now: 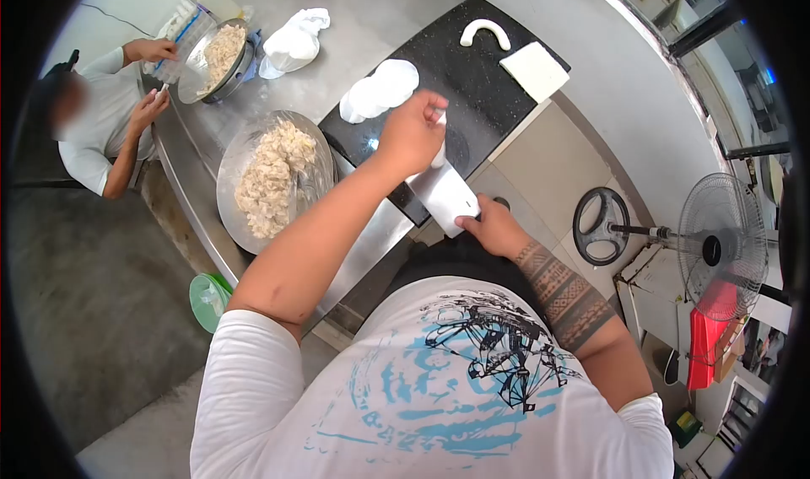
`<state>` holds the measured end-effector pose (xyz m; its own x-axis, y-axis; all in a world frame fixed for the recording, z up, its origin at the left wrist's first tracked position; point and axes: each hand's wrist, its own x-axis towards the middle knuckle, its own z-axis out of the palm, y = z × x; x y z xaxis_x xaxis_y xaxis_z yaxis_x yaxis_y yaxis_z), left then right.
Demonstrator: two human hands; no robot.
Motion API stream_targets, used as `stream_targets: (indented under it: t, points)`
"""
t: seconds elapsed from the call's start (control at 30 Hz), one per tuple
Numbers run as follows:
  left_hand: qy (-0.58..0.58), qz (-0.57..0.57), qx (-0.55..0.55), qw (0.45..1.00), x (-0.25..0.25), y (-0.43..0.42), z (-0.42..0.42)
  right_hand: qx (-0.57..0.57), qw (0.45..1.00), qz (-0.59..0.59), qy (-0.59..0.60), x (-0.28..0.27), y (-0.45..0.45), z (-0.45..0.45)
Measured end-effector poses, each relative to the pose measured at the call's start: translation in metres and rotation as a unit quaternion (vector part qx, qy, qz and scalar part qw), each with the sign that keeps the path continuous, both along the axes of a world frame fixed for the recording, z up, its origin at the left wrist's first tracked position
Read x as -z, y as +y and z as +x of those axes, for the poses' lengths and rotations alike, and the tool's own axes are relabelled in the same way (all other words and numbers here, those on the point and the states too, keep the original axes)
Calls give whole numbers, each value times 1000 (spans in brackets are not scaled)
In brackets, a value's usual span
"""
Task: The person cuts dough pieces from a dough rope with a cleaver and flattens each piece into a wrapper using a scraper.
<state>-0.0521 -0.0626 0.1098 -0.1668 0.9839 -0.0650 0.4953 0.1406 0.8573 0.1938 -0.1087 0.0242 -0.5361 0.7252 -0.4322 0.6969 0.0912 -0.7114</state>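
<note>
My right hand (pixel 496 228) grips the handle end of a broad metal cleaver (pixel 445 199), its blade pointing up and left near the black stone slab (pixel 460 66). My left hand (pixel 415 133) is curled, its fingers around a thin white dough piece (pixel 440 148) that reaches down to the blade. Beside my left hand lie overlapping white round sheets (pixel 380 91). Farther back on the slab are a curved white dough strip (pixel 485 34) and a white square block (pixel 536 71). A large bowl of pale chopped filling (pixel 274 180) stands left of the slab.
At the left, a co-worker (pixel 114 125) has both hands near a second bowl of filling (pixel 221 53). A white plastic bundle (pixel 295 42) sits on the metal table (pixel 354 15). A standing fan (pixel 717 247) is at the right, a green bin (pixel 208 302) below left.
</note>
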Motion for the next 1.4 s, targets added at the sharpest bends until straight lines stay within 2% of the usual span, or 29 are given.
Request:
stream_targets:
  t: [0.13, 0.23, 0.33, 0.4, 0.43, 0.5, 0.57, 0.6, 0.7, 0.77, 0.8, 0.9, 1.0, 1.1, 1.17, 1.3, 1.37, 1.4]
  points:
    - [-66, 53, -30, 996, -57, 48, -14, 41, 999, -17, 26, 14, 23, 33]
    - [-72, 54, -86, 992, -54, 89, -44, 48, 998, -28, 17, 4, 46, 48]
    - [-23, -29, -137, 990, 15, 125, -87, 54, 996, -34, 56, 4, 77, 69]
    - [149, 32, -172, 973, 81, 127, -111, 57, 995, -37, 67, -10, 101, 82]
    - [232, 64, -188, 952, 97, 132, -115, 53, 995, -8, 88, -6, 116, 91]
    - [222, 107, -195, 949, 94, 141, -84, 50, 989, 47, 130, 6, 144, 109]
    - [207, 117, -186, 953, 92, 155, -38, 106, 981, -118, 109, -37, 181, 106]
    - [242, 136, -166, 946, 104, 166, -20, 132, 967, -195, 96, -56, 204, 101]
    - [156, 93, -167, 969, 94, 203, 37, 110, 978, -118, 131, -64, 260, 85]
    - [195, 133, -179, 955, 108, 224, 45, 40, 988, 93, 119, -50, 295, 68]
    - [201, 128, -185, 953, 114, 232, 43, -24, 972, 211, 101, -58, 309, 56]
    - [214, 115, -193, 950, 122, 246, 38, -121, 953, 279, -2, -71, 343, 19]
    - [219, 111, -184, 952, 115, 243, 31, -192, 922, 331, -52, -85, 360, -12]
    - [221, 118, -179, 951, 116, 244, 29, -237, 913, 325, -68, -83, 366, -30]
    - [217, 124, -177, 952, 116, 242, 29, -231, 921, 307, -68, -66, 367, -38]
    - [182, 125, -225, 949, 102, 234, 29, -212, 937, 271, -56, -74, 373, -38]
    - [139, 144, -255, 946, 77, 213, 29, -151, 954, 255, 51, -94, 366, -19]
    - [164, 134, -247, 946, 63, 196, 26, -121, 956, 245, 105, -104, 357, -5]
